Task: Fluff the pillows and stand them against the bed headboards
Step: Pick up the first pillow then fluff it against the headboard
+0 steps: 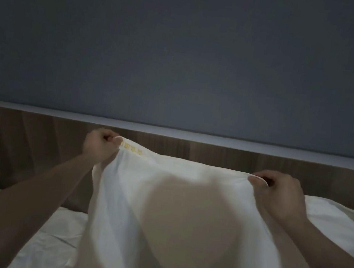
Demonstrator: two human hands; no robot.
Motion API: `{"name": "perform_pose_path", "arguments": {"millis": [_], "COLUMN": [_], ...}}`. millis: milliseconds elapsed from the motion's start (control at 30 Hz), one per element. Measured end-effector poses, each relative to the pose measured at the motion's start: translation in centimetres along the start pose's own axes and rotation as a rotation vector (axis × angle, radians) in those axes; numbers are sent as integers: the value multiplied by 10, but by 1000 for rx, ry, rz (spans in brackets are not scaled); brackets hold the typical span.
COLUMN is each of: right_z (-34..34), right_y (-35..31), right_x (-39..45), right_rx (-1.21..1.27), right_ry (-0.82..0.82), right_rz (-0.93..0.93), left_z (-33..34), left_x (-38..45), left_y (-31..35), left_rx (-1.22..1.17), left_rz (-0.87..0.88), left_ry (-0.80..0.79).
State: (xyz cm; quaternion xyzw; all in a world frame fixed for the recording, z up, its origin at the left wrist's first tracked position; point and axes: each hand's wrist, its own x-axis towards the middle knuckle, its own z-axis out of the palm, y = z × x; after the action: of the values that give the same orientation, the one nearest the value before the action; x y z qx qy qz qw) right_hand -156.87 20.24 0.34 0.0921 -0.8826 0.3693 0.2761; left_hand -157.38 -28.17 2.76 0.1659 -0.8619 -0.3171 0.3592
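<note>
A white pillow (175, 205) fills the middle of the view, held up in front of the wooden headboard (36, 135). Small yellow lettering runs along its top edge near the left corner. My left hand (100, 146) grips the top left corner in a fist. My right hand (276, 192) pinches the top right corner. A dark round shadow lies across the pillow's face. Its lower part runs out of the frame.
A second white pillow (331, 219) lies at the right behind my right arm, by the headboard. White bed sheet (54, 239) spreads at the lower left. A grey wall (181, 55) rises above the headboard's pale top ledge (193, 136).
</note>
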Motion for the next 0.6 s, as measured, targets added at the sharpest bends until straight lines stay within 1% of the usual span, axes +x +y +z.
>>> {"name": "perform_pose_path", "arguments": {"millis": [100, 200, 233, 267, 333, 433, 467, 533, 600], "right_z": [-1, 0, -1, -3, -11, -32, -39, -48, -48], "right_y": [3, 7, 12, 16, 32, 61, 72, 97, 119], "right_x": [1, 5, 6, 6, -2, -26, -37, -59, -77], "right_rx": [-31, -53, -65, -87, -150, -235, -240, -229, -203], "right_ry": [29, 17, 11, -2, -7, 104, 146, 175, 165], "right_rz": [6, 21, 39, 49, 57, 23, 42, 192, 427], "left_z": [16, 32, 34, 38, 40, 39, 42, 44, 49], "left_x": [1, 4, -1, 0, -6, -20, -27, -54, -81], "left_y": [7, 7, 9, 1, -9, -43, -60, -77, -83], "left_rx": [-34, -130, -87, -50, -47, -113, -159, -206, -253], "left_rz": [-59, -210, -230, -213, -199, -309, -356, -417, -468], "left_ry": [79, 164, 156, 146, 143, 132, 129, 66, -81]}}
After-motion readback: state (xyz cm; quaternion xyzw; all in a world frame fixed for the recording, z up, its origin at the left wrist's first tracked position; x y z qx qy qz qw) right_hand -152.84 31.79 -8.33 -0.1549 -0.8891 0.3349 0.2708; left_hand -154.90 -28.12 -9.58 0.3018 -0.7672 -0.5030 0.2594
